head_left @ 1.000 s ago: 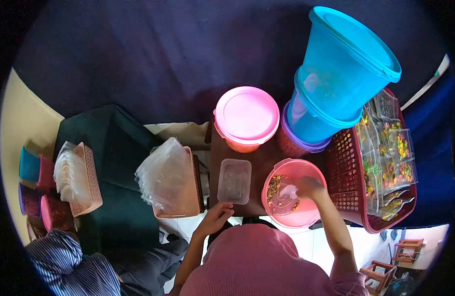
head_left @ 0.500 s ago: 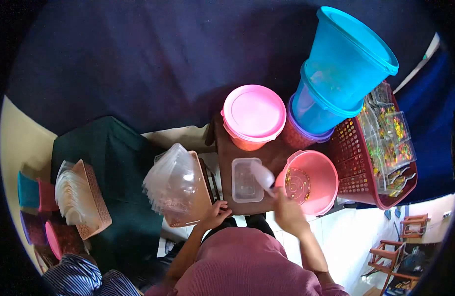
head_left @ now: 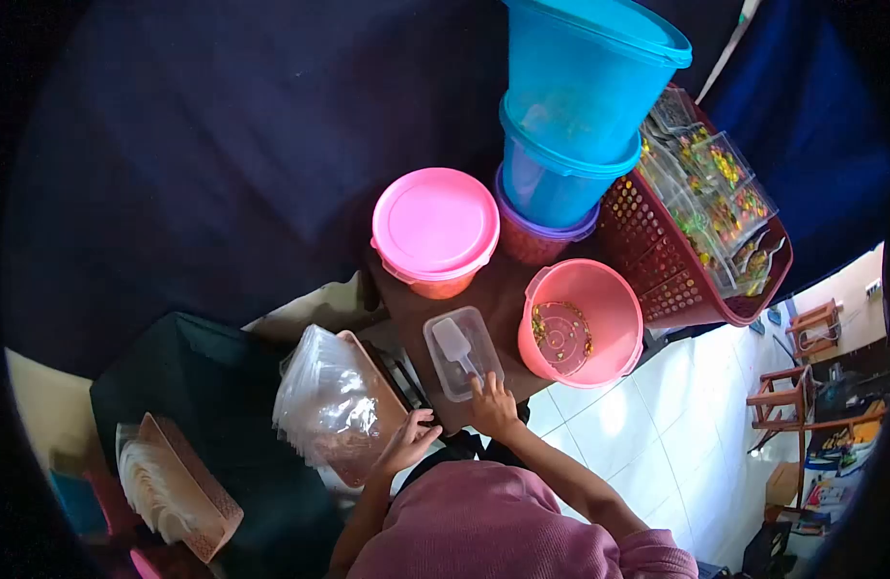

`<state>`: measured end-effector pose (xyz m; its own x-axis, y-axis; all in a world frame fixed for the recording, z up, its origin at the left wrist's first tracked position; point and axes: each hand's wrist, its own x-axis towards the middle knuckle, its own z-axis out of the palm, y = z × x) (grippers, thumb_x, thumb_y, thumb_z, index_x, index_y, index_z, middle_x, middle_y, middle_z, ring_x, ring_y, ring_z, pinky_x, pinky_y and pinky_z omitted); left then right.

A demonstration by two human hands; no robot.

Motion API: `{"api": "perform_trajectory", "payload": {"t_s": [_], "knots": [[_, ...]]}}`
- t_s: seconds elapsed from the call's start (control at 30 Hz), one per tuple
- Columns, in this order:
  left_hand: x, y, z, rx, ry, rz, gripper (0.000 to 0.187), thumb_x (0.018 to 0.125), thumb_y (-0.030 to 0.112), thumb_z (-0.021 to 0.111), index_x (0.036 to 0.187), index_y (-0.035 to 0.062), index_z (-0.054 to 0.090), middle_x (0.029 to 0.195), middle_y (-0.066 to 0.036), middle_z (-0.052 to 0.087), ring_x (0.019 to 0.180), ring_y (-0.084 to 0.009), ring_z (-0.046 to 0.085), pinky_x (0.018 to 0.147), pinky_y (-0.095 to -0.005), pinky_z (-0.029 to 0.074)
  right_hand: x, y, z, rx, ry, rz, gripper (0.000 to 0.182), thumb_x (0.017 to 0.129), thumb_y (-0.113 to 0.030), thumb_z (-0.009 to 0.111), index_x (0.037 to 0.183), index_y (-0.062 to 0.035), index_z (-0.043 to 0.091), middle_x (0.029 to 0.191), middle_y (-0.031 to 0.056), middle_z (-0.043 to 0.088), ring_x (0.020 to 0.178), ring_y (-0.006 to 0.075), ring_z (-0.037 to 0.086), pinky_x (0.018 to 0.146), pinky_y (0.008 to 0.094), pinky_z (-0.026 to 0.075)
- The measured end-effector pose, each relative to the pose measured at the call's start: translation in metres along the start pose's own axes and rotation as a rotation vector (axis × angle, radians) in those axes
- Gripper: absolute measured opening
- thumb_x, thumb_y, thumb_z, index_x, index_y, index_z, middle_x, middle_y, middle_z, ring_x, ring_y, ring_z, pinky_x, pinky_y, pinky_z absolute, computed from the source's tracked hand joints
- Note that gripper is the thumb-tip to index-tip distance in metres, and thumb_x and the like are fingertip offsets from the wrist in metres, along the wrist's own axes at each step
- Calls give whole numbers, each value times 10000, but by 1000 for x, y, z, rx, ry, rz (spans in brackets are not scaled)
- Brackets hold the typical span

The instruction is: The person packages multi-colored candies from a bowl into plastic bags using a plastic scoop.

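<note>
A white scoop point(head_left: 451, 340) lies in a clear rectangular plastic container point(head_left: 479, 330) on the brown table. At the container's near end is my right hand point(head_left: 494, 407), fingers apart, with its fingertips by the end of the scoop's handle. My left hand point(head_left: 411, 442) rests at the table's near left corner, fingers loosely stretched and holding nothing. Beside it, a peach basket point(head_left: 379, 382) carries a fanned stack of clear plastic bags point(head_left: 327, 398). To the right of the container stands an open pink tub point(head_left: 609, 318) with a few small colourful pieces at its bottom.
A pink-lidded tub point(head_left: 435, 224) stands behind the container. Stacked blue tubs point(head_left: 585, 92) rise on a purple-rimmed tub point(head_left: 532, 234). At right, a dark red basket point(head_left: 662, 259) holds filled packets point(head_left: 729, 169). Another basket of bags point(head_left: 196, 482) is at lower left.
My right hand has moved left from the pink tub to the clear container, and the scoop now lies inside it. The whole view has shifted and turned; my left hand stays by the table's corner.
</note>
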<state>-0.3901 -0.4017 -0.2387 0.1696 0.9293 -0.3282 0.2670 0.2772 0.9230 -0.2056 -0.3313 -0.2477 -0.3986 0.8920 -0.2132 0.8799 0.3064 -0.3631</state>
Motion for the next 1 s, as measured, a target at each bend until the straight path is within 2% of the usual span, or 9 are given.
{"api": "perform_trajectory", "payload": {"t_s": [0.1, 0.2, 0.3, 0.37, 0.4, 0.43, 0.57, 0.73, 1.0], "knots": [[10, 7, -2, -100, 9, -43, 372, 817, 184, 564, 1103, 17, 396, 1028, -157, 505, 864, -223, 568, 707, -302, 467, -24, 3, -41, 159, -83, -66, 505, 760, -293, 548, 1147, -17, 377, 1112, 229, 391, 964, 376, 485, 760, 437, 434], [27, 33, -9, -115, 245, 83, 331, 814, 138, 554, 1105, 33, 438, 1037, -105, 507, 884, -177, 548, 736, -271, 447, -44, 10, -95, 333, -248, -115, 531, 775, -319, 532, 1187, -38, 348, 1105, 220, 408, 1002, 374, 460, 801, 443, 411], [57, 56, -20, -162, 452, 180, 276, 793, 115, 569, 1047, 26, 509, 977, -89, 537, 875, -164, 543, 736, -279, 429, -60, 29, -135, 482, -253, -207, 439, 789, -294, 527, 1116, -21, 421, 1002, 227, 505, 945, 383, 500, 791, 422, 419], [75, 86, -27, 44, 551, 212, 201, 772, 95, 579, 960, 24, 564, 914, -93, 560, 854, -180, 550, 731, -288, 422, -64, 39, -168, 505, -199, -185, 417, 788, -281, 531, 1098, -18, 436, 972, 222, 518, 919, 382, 512, 780, 418, 423], [85, 114, -25, 150, 623, 395, 150, 750, 78, 586, 890, 25, 597, 854, -102, 565, 800, -206, 555, 696, -296, 420, -64, 46, -180, 540, -150, -160, 396, 787, -269, 535, 1080, -15, 452, 943, 218, 532, 893, 380, 523, 770, 414, 426], [98, 129, -24, 241, 642, 562, 152, 737, 79, 593, 879, 26, 605, 821, -114, 558, 769, -235, 551, 677, -314, 419, -64, 58, -186, 496, -167, -105, 378, 781, -250, 546, 1070, -19, 466, 960, 211, 538, 878, 367, 534, 760, 418, 427], [150, 159, -5, 515, 662, 706, 177, 700, 77, 617, 874, 47, 613, 826, -83, 551, 752, -246, 546, 688, -342, 410, -56, 86, -214, 405, -24, -168, 365, 775, -240, 550, 1060, -22, 477, 1014, 192, 537, 892, 356, 535, 764, 407, 434], [199, 152, 14, 796, 792, 509, 212, 714, 199, 597, 914, 130, 605, 889, -24, 544, 856, -213, 487, 735, -389, 328, -46, 131, -214, 365, -85, -210, 343, 769, -230, 548, 1044, -37, 481, 983, 185, 549, 882, 349, 543, 774, 416, 431], [216, 156, 25, 842, 777, 376, 178, 701, 145, 601, 874, 114, 573, 863, -50, 517, 834, -251, 493, 727, -402, 340, -31, 188, -211, 341, -156, -320, 378, 780, -277, 539, 1073, -49, 465, 924, 218, 552, 836, 368, 553, 743, 427, 443]]}}
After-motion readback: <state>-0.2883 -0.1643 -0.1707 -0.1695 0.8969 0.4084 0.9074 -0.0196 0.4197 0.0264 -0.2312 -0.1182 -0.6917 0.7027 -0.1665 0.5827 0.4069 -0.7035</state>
